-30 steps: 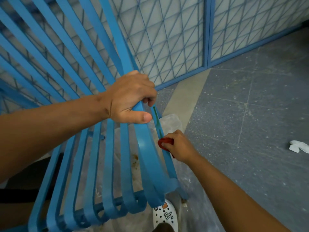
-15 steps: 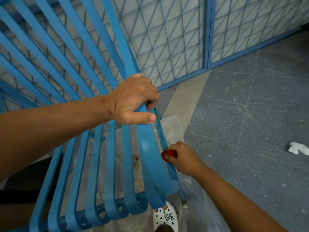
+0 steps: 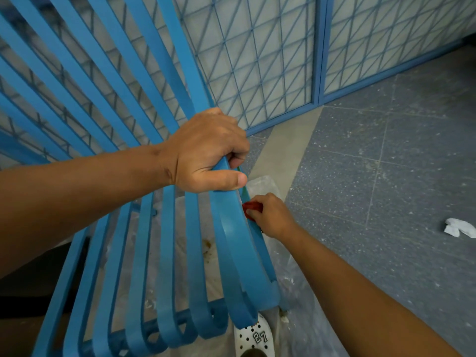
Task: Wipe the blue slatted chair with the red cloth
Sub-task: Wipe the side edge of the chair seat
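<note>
Right hand (image 3: 271, 217) pinches the bunched red cloth (image 3: 253, 206) against the rightmost slat's outer edge on the blue slatted chair (image 3: 231, 243). Left hand (image 3: 206, 153) grips the same slat farther up, steadying it. Judged step: wiping mid-slat; next, slide the cloth along the slat under pressure.

grey speckled tile floor (image 3: 386, 155), blue-framed mesh wall (image 3: 257, 60) (crumpled paper (image 3: 459, 228) lying)

Blue slatted chair (image 3: 144, 253); red cloth (image 3: 253, 206); grey speckled floor (image 3: 386, 155); white perforated shoe (image 3: 255, 338).
</note>
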### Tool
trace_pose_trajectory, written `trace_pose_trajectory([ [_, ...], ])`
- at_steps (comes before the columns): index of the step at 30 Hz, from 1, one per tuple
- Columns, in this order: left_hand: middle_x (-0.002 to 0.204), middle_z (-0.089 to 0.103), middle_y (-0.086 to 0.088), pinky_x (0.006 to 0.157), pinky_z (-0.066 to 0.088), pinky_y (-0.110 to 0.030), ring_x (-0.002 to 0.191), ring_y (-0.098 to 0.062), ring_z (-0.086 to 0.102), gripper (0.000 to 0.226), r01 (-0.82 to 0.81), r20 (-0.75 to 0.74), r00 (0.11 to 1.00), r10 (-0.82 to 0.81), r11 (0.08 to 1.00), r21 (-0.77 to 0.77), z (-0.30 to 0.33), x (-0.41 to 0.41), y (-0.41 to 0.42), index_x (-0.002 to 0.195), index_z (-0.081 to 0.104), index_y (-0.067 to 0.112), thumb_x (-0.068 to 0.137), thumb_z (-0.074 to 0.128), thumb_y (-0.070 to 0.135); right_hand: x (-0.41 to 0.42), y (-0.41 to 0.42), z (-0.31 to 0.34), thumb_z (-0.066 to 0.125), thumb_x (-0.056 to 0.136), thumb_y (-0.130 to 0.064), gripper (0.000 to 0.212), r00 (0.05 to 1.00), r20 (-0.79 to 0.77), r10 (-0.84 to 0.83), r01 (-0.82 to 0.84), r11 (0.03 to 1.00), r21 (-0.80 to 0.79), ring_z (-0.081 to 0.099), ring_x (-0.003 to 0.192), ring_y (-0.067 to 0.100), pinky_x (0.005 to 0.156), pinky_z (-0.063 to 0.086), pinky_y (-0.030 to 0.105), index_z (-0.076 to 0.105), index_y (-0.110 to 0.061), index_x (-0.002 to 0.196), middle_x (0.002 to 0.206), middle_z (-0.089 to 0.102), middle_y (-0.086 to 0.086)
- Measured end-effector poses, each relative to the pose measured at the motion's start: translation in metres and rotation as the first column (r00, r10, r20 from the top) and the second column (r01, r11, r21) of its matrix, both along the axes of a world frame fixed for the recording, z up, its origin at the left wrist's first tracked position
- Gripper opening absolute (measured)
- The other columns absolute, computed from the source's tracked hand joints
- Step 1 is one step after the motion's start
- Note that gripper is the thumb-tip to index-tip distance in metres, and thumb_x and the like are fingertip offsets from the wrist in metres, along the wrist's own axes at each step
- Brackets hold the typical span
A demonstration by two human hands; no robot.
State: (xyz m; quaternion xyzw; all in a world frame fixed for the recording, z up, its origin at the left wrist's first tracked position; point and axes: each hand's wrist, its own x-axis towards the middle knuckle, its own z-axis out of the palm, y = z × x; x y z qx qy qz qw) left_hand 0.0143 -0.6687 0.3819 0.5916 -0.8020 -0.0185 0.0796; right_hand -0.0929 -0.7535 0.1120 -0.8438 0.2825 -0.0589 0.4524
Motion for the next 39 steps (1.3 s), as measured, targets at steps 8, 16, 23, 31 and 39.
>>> trace_pose_trajectory([
  [8,0.065,0.054,0.009,0.073,0.032,-0.036,0.064,-0.016,0.050,0.049,0.037,0.019,0.999,-0.038,0.997,0.065,0.002,0.003,0.001,0.070,0.060,0.021,0.085,0.040,0.063,0.002,-0.002,-0.009,0.061,0.085,-0.050,0.019,0.999,-0.039,0.030,-0.029,1.000,0.008,0.066,0.074,0.020,0.067,0.056,0.035,0.070,-0.034,0.092,0.087,0.065,0.003],
  [16,0.066,0.054,0.010,0.079,0.037,-0.043,0.067,-0.015,0.047,0.053,-0.007,0.104,0.994,-0.008,0.990,0.144,0.013,-0.010,0.002,0.070,0.061,0.021,0.085,0.037,0.065,0.001,-0.002,0.019,0.064,0.095,-0.041,0.027,0.983,-0.181,0.038,-0.037,0.999,0.009,0.054,0.069,0.015,0.051,0.027,0.019,0.048,-0.040,0.073,0.086,0.059,0.000],
  [23,0.070,0.055,0.008,0.085,0.038,-0.044,0.071,-0.017,0.048,0.051,-0.025,0.064,0.998,0.022,0.999,0.041,0.010,-0.006,0.006,0.077,0.064,0.019,0.087,0.038,0.062,0.001,0.000,0.007,0.056,0.093,-0.063,0.022,0.986,-0.147,0.083,-0.090,0.995,-0.042,0.064,0.085,0.013,0.063,0.051,0.028,0.060,-0.042,0.090,0.097,0.063,-0.004],
  [31,0.157,0.036,-0.009,0.124,0.007,-0.058,0.154,-0.031,0.016,0.087,-0.440,0.001,0.898,0.440,0.898,0.009,-0.003,0.017,0.029,0.150,0.041,0.014,0.089,0.034,0.075,-0.010,0.003,0.007,0.068,0.096,-0.038,0.019,0.998,-0.065,0.026,-0.028,0.999,-0.037,0.057,0.078,0.019,0.070,0.039,0.026,0.075,-0.026,0.110,0.093,0.057,0.001],
  [39,0.165,-0.029,0.008,0.127,-0.002,-0.045,0.150,-0.007,-0.031,0.117,-0.571,0.037,0.812,0.583,0.778,0.264,0.008,0.023,0.034,0.159,-0.016,0.018,0.078,0.024,0.092,-0.012,0.000,-0.001,0.069,0.095,-0.039,0.029,0.994,-0.074,0.085,-0.087,0.996,-0.030,0.064,0.093,0.022,0.075,0.048,0.030,0.069,-0.029,0.122,0.105,0.059,-0.001],
])
